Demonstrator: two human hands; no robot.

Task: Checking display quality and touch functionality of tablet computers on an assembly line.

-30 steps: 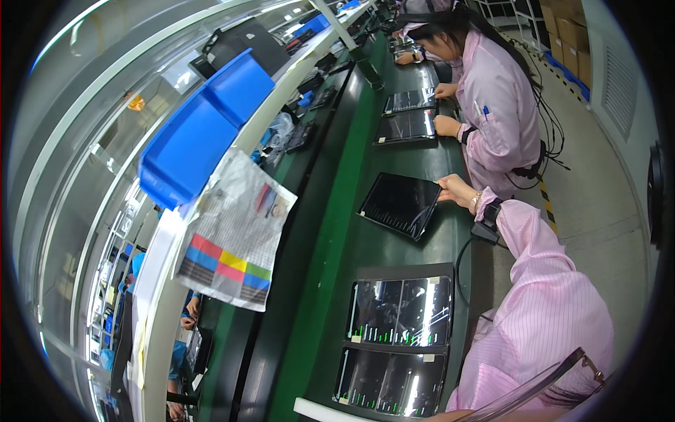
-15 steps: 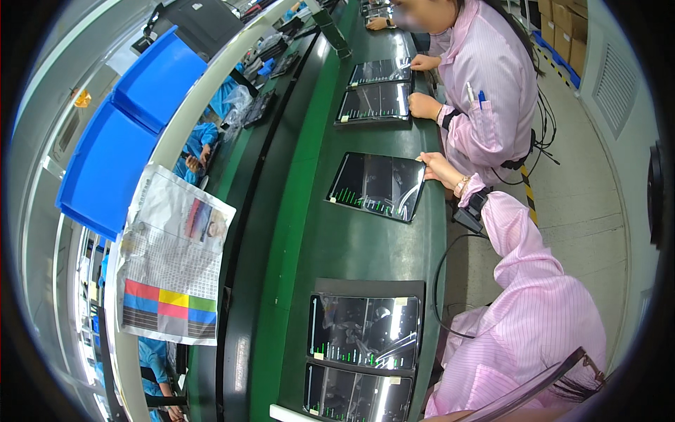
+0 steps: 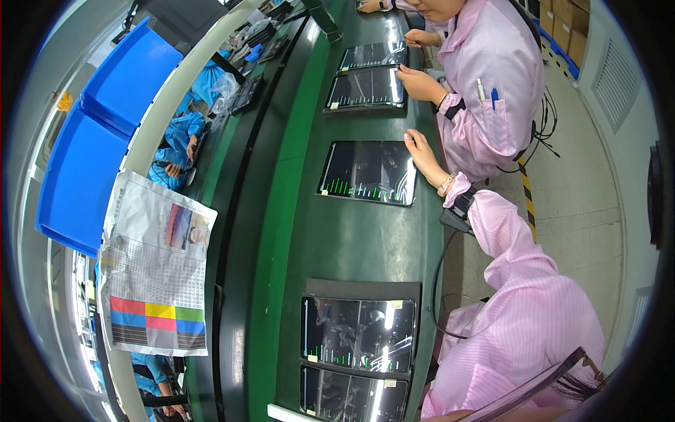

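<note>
Right hand (image 3: 423,156): fingers at edge of glossy rectangular tablet screen (image 3: 367,169) | grip: closed or loose, cannot tell | smooth green desk (image 3: 351,243) | pinstriped pink sleeve (image 3: 517,260)

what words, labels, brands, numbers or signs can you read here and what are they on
None can be read.
Paper sheet: rows of print, too small to read, above colour blocks.
Flat screen by the wearer's hand: pale label at its lower-left corner, too small.
Two nearer screens: small pale labels, too small.
Floor tape: yellow and black stripes, no legible words.
</note>
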